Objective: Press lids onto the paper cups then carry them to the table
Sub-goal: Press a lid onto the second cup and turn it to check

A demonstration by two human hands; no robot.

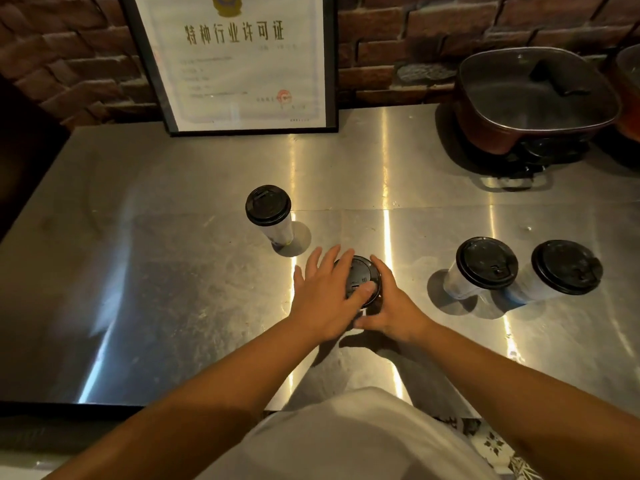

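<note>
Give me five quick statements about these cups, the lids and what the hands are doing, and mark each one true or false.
1. Four cups stand on the steel counter. True: the far cup, the middle cup under the hands, and two right cups.
2. The far cup has no lid. False: it wears a black lid, as the other three do.
3. The left hand lies on the middle cup's lid, thumb on top. True.
4. The right hand holds one of the two right cups. False: it wraps the middle cup's side.
5. The framed certificate lies flat on the counter. False: it stands against the brick wall.
</note>
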